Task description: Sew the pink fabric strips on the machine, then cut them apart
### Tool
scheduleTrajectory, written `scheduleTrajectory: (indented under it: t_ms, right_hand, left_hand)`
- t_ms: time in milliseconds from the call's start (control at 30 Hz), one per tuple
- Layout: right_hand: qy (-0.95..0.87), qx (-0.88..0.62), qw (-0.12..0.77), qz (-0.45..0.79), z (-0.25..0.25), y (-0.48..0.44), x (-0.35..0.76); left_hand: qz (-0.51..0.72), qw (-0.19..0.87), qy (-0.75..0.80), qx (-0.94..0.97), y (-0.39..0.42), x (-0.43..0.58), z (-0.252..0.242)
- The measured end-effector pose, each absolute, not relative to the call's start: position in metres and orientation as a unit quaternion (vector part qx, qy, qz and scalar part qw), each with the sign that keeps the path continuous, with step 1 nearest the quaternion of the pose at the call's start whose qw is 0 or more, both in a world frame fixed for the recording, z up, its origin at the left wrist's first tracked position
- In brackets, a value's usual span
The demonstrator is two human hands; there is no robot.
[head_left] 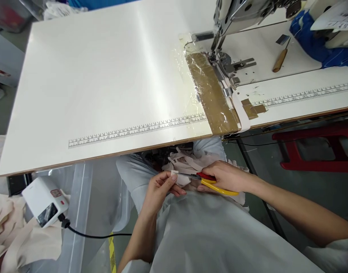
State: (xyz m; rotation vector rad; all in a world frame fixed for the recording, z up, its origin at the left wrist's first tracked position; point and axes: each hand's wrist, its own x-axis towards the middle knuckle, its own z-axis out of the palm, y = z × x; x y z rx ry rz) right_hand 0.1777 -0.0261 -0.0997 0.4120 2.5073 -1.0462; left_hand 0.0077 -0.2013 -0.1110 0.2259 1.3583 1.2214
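Observation:
Over my lap, my left hand [164, 185] pinches a small pale fabric piece [183, 179] between thumb and fingers. My right hand [223, 176] is closed round the handles of scissors [219, 188], one handle red and the other yellow. Their blades point left and reach the fabric at my left fingertips; whether they are cutting through it I cannot tell. Beneath both hands, a heap of pale pink fabric strips [188, 160] lies on my lap, partly hidden by the hands and the scissors.
A sewing machine [233, 15] stands on the white table [105, 76], with a pale band [240, 112] hanging over the edge. An awl [281, 58] lies behind it. At left, a clear plastic bin [80, 204] holds fabric pieces and a white cabled device [46, 201]. A red stool [318, 146] is at right.

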Motion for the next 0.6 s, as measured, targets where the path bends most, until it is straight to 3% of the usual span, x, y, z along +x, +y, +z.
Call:
scheduleTrajectory:
  t_ms: [200,400,600]
  right_hand:
    - [0.921,0.128,0.2,-0.308,-0.094,-0.029,0.17]
    - [0.902,0.156,0.187,-0.357,-0.096,-0.028,0.176]
    - [0.855,0.163,0.01,-0.492,-0.103,-0.04,0.177]
  left_hand:
    - [0.523,0.619,0.577,0.1,-0.2,0.012,-0.109]
    - [0.509,0.619,0.587,0.113,-0.2,0.012,-0.106]
    - [0.505,0.638,0.556,0.169,-0.188,0.03,-0.101]
